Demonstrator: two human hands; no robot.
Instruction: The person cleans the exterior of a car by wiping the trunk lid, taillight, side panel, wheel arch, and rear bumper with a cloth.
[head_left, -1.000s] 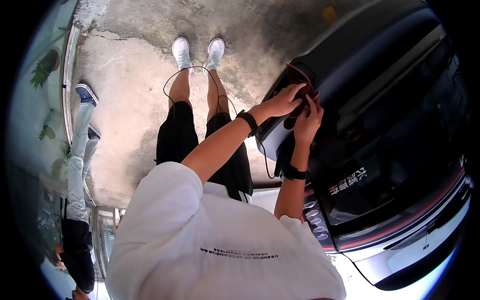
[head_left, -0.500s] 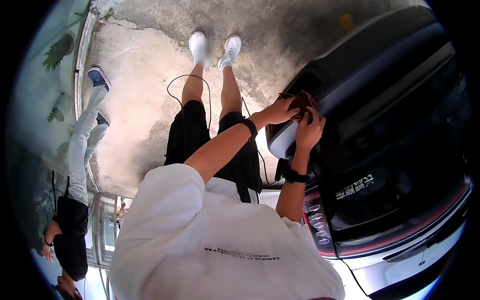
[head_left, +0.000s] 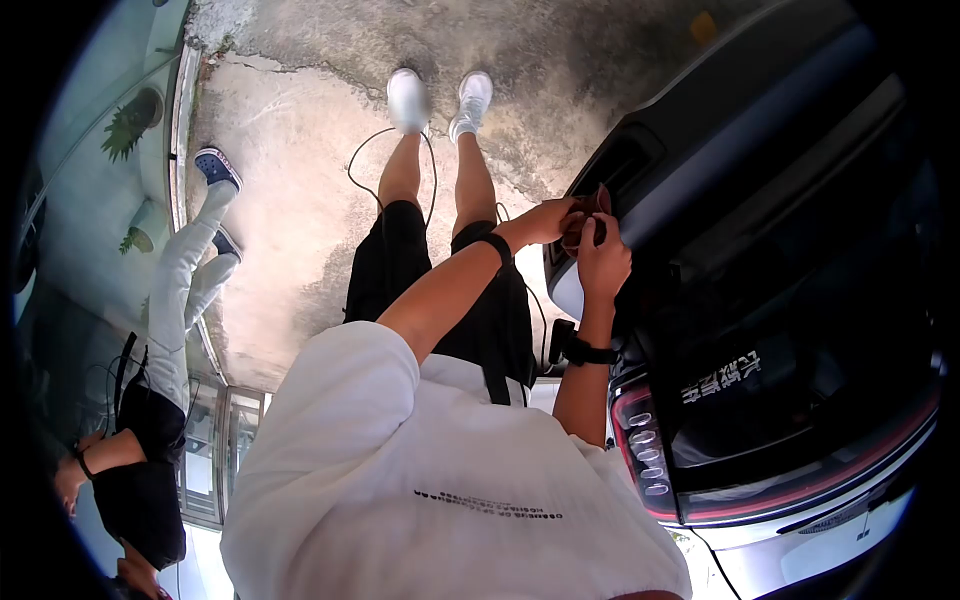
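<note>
Both my hands are together beside the rear of a dark vehicle, on what looks like a small reddish-brown leather wallet (head_left: 588, 213). My left hand (head_left: 545, 221) reaches in from the left, its fingers closed on the wallet's left side. My right hand (head_left: 604, 262) is curled around its lower right part, with the thumb and fingers bent. The wallet has a flap standing up, and the fingers partly cover it. What is inside it cannot be made out. A black band (head_left: 497, 249) is on my left wrist, and a black strapped device (head_left: 575, 346) is on my right.
The dark vehicle (head_left: 760, 300) fills the right side, with a tail light (head_left: 645, 455) low down. A thin black cable (head_left: 352, 165) loops near my legs. At the left, another person in a black top (head_left: 140, 480) stands by a glass front with potted plants (head_left: 130, 125).
The view has shifted slightly. My hands and the wallet appear a little further left, and the wallet is turned to a narrower angle. Both hands still hold it.
</note>
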